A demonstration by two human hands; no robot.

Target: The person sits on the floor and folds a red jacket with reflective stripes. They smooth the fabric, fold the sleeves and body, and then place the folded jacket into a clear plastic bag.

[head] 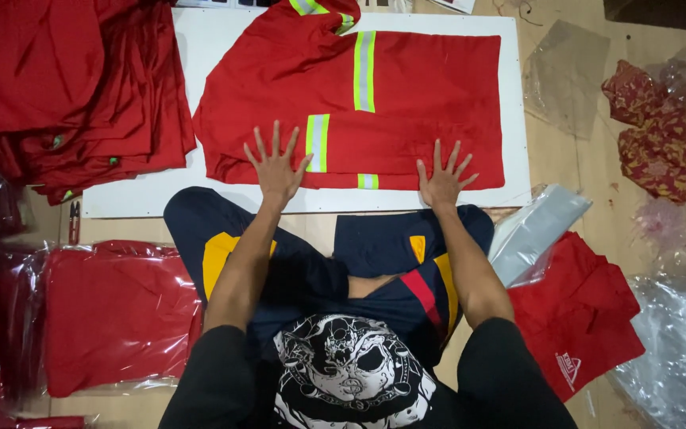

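A red work garment (422,103) with yellow and silver reflective stripes lies folded on a white board (144,199) on the floor. My left hand (275,165) presses flat on its near left part, fingers spread, beside a reflective stripe. My right hand (444,179) lies flat with spread fingers on the near right edge of the same garment. Neither hand grips anything. My crossed legs in dark blue shorts (375,246) sit just below the board.
A pile of red garments (73,87) rests at the top left. Bagged red garments (113,314) lie at the left. A red folded garment (577,314) and clear plastic bags (537,230) sit at the right, with a patterned red cloth (660,131) farther right.
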